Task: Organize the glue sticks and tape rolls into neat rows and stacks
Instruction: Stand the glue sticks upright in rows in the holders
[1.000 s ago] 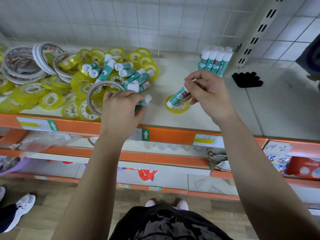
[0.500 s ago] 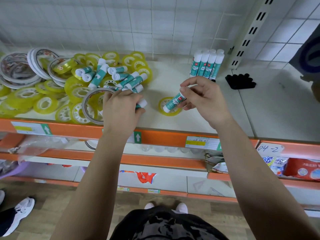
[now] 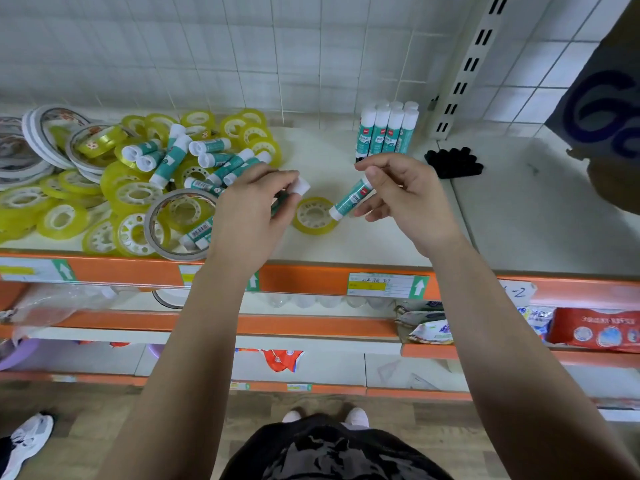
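Standing at the orange shelf edge (image 3: pixel 311 277), a person holds a glue stick in each hand. The left hand (image 3: pixel 249 209) curls round one stick (image 3: pixel 300 186), only its white cap showing. The right hand (image 3: pixel 405 199) pinches a tilted stick (image 3: pixel 351 199) above a lone tape roll (image 3: pixel 314 216). A slack pinch could drop it to roll off the front. Behind, the heap of glue sticks (image 3: pixel 211 157) on loose tape rolls (image 3: pixel 62 220) could slide if nudged. At the wall, the upright row (image 3: pixel 386 131) may topple if a newcomer knocks it.
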Motion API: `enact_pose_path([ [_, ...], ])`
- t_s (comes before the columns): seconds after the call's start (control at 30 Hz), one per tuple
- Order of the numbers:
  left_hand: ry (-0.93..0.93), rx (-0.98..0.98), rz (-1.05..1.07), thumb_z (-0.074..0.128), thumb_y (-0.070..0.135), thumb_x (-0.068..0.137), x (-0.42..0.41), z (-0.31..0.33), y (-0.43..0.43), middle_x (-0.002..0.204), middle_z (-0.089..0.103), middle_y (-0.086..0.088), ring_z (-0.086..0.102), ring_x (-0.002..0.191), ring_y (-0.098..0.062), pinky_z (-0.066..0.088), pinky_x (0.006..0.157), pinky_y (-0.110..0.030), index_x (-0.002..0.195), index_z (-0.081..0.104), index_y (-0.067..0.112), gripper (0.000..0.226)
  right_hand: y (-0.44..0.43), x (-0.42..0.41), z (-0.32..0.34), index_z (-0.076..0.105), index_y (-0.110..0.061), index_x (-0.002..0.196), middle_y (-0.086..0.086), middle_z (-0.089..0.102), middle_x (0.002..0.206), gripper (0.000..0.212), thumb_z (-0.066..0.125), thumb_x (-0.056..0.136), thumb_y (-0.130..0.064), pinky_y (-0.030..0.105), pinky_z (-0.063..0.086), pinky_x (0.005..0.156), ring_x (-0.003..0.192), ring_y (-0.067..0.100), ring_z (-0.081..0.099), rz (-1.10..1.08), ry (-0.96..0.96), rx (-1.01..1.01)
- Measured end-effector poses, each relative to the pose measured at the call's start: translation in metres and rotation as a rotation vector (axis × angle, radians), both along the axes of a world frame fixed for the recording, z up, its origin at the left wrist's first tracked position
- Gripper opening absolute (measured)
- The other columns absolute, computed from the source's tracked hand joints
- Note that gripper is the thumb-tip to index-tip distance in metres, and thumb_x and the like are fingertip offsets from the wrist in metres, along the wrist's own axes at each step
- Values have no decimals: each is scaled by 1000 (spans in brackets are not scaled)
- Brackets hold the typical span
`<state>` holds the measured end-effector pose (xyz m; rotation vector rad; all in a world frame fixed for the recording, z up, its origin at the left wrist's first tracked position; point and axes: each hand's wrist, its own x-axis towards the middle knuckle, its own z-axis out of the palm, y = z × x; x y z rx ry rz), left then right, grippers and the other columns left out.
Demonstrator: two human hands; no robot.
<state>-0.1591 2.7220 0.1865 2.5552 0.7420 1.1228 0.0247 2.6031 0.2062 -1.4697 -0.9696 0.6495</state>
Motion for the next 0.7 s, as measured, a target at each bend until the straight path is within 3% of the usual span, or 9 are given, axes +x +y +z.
enact_pose_path([
  [0.23, -135, -172, -78, 65, 17, 91, 28, 12, -7, 95, 65, -1, 67, 75, -13, 56, 71, -37, 101, 68, 10, 13, -13, 15, 5, 63, -12, 111, 17, 63, 101, 31, 61, 86, 8, 24, 54, 61, 70, 25, 73, -18, -20, -9],
  [0.4, -153, -244, -115, 65, 18, 91, 46, 18, -6, 87, 64, 13, 62, 77, -2, 55, 77, -32, 103, 66, 9, 15, -20, 25, 7, 64, -11, 103, 8, 67, 89, 26, 68, 83, 4, 24, 50, 57, 66, 21, 70, -83, -32, -33],
  [0.57, -149, -271, -168, 63, 17, 90, 64, 23, 0, 90, 64, 6, 61, 76, -6, 55, 77, -30, 113, 65, 11, 24, -22, 35, 9, 66, -18, 95, 6, 67, 79, 18, 69, 87, -2, 25, 47, 55, 60, 13, 62, -95, -83, -28],
  [0.7, -152, -236, -245, 58, 13, 92, 76, 28, 8, 90, 62, 9, 60, 75, -2, 53, 75, -21, 120, 66, 18, 30, -17, 46, 10, 64, -23, 107, -2, 66, 75, 23, 65, 91, -6, 26, 44, 55, 60, 11, 60, -121, -112, -15],
])
